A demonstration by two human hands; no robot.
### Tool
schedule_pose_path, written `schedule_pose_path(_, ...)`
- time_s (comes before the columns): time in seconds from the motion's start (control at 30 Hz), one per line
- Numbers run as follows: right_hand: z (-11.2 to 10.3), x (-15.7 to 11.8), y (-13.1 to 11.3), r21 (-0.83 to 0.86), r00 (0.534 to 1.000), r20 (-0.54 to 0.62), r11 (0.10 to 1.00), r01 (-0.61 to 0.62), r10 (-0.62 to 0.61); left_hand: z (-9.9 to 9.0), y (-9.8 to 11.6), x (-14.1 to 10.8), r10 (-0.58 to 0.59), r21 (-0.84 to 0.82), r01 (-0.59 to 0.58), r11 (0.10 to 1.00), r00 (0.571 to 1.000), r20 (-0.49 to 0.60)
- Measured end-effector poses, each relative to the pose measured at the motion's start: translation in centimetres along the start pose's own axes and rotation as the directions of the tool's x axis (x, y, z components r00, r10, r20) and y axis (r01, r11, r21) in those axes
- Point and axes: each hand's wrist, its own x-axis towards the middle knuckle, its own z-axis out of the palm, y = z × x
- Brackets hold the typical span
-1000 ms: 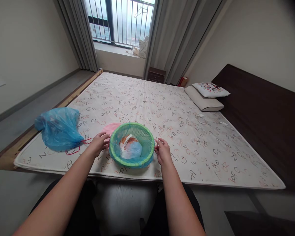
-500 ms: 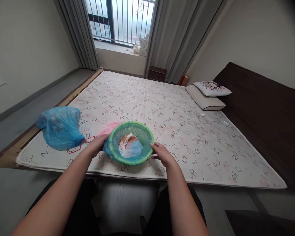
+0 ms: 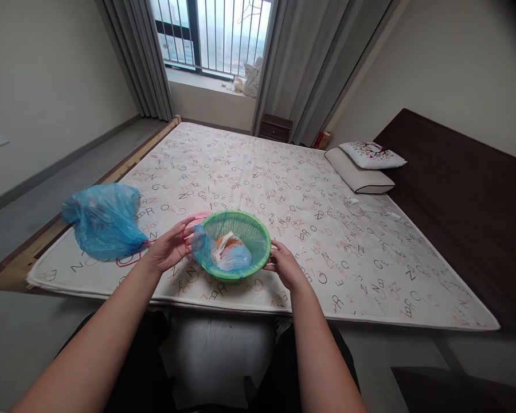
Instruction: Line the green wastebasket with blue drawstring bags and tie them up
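Observation:
A green plastic basket (image 3: pixel 263 229) lined with a thin blue bag (image 3: pixel 203 248) stands near the mattress's front edge. Inside lies crumpled white, orange-brown stained waste (image 3: pixel 231 253). My left hand (image 3: pixel 171 245) is beside the basket's left side, fingers apart, next to the loose bag edge. At the right side, my right hand (image 3: pixel 284 265) has its fingers against the rim, partly behind it. Something pink (image 3: pixel 198 217) shows behind the basket. Farther left sits a full, tied blue bag (image 3: pixel 107 221) with red strings.
The letter-printed mattress (image 3: pixel 348 252) spreads ahead in a wooden frame. Two pillows (image 3: pixel 361 169) lie by the dark headboard (image 3: pixel 456 178) at right. A white cable (image 3: pixel 356 206) lies on the mattress. Beyond are a small brown cabinet (image 3: pixel 275 128), curtains and a barred window.
My left hand has opened and come off the rim. The blue bag has slipped inward on the left side, baring part of the green rim. My right hand stays at the right side.

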Motion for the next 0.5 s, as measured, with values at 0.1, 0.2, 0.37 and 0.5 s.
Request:
schedule_pose_path(0.1,-0.29,0.12,0.06,0.143,0.999,0.009,0.989,0.039,-0.041,0.54,0.21,-0.38,0.018,-0.001,-0.018,1.0,1.0,0.014)
schedule_pose_path(0.2,-0.55,0.11,0.16,0.211,0.998,0.06,0.977,-0.031,0.019,0.63,0.23,-0.45,0.028,-0.015,-0.028,1.0,1.0,-0.012)
schedule_pose_path(0.37,-0.48,0.07,0.36,0.167,0.983,0.139,0.975,-0.144,0.121,0.6,0.01,-0.31,0.05,-0.065,-0.051,0.997,0.999,-0.015)
schedule_pose_path(0.5,-0.52,0.16,0.5,0.055,0.989,0.112,0.993,-0.108,0.101,0.54,-0.25,-0.1,0.059,-0.054,-0.059,0.997,0.998,0.001)
